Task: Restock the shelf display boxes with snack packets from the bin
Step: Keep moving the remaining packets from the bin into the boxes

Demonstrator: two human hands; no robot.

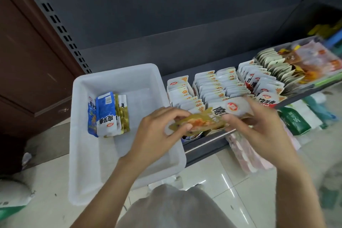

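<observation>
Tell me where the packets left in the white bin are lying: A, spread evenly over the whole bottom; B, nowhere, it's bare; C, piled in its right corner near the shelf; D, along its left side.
D: the few remaining packets lie bunched by the left wall of the white bin, and the rest of its floor shows bare plastic.

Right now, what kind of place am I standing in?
Most likely a small shop or convenience store aisle. A dark metal shelf carries display boxes packed with rows of snack packets, a slotted shelving upright runs up the left side, and a white restocking bin sits alongside.
</observation>
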